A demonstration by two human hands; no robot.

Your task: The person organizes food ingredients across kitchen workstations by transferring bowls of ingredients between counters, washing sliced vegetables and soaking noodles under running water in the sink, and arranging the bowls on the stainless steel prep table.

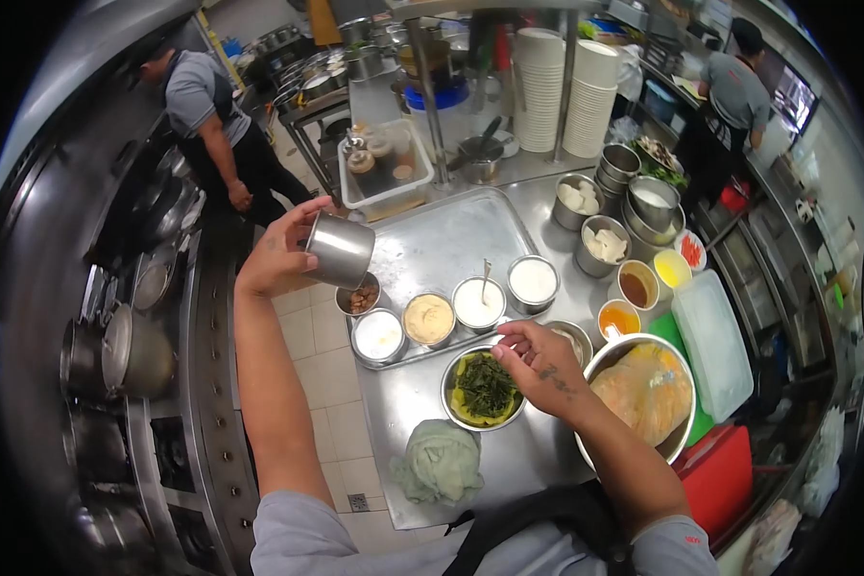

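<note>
My left hand (280, 257) is wrapped round a steel cup (344, 250), which it holds tilted above the left edge of the metal tray (442, 235). Whatever the cup contains is hidden from me. My right hand (540, 367) is closed in a pinch over the rim of a steel bowl of chopped dark green leaves (485, 386); I cannot make out anything between the fingertips. Along the tray's near side stand a cup of brown pieces (363, 296), a cup of beige paste (428, 319) and several cups of white contents (478, 302), one with a spoon in it.
A crumpled green cloth (439, 461) lies at the table's near edge. To the right are a large white bucket (685, 422), a lidded plastic box (712, 346) and several small containers. Stacked white tubs (540, 96) stand behind. Two people work farther off, left and right.
</note>
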